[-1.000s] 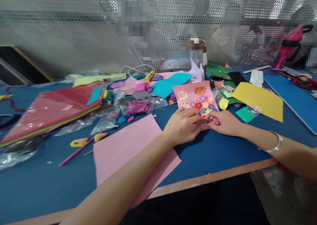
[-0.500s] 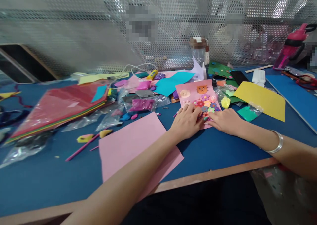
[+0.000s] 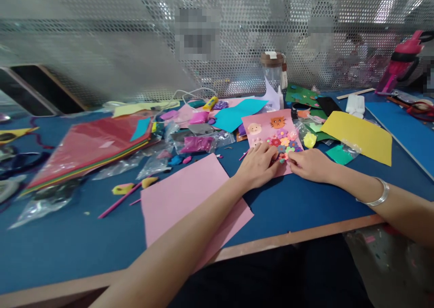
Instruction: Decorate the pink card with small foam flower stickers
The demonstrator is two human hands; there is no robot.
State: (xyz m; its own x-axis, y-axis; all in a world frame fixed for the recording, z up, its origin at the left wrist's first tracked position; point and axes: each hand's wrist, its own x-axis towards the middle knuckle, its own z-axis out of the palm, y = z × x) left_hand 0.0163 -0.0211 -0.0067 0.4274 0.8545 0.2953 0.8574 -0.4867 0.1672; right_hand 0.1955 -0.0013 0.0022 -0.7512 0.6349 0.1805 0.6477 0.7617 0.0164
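A pink sheet [image 3: 267,122] with an orange cat face [image 3: 278,122], a pale animal face [image 3: 254,128] and many coloured foam flowers [image 3: 285,141] lies before my hands. Over its lower left edge rests my left hand [image 3: 258,164], fingers laid out flat and thumb beside the lowest flowers. My right hand [image 3: 311,164] is at the lower right edge, its fingers curled in against the flowers; whatever is between the fingertips is hidden. A larger pink sheet [image 3: 183,195] lies under my left forearm.
Red sheets in a plastic sleeve [image 3: 91,145] lie left, near a pink stick [image 3: 118,201]. Small bags, a blue sheet [image 3: 239,113] and a lidded bottle [image 3: 272,68] are behind. A yellow sheet [image 3: 359,136] and pink bottle [image 3: 400,63] are right.
My right hand has drawn slightly back to the right and its fingers have curled in, showing more of the lower flowers. My left hand stays on the sheet. The view has shifted slightly.
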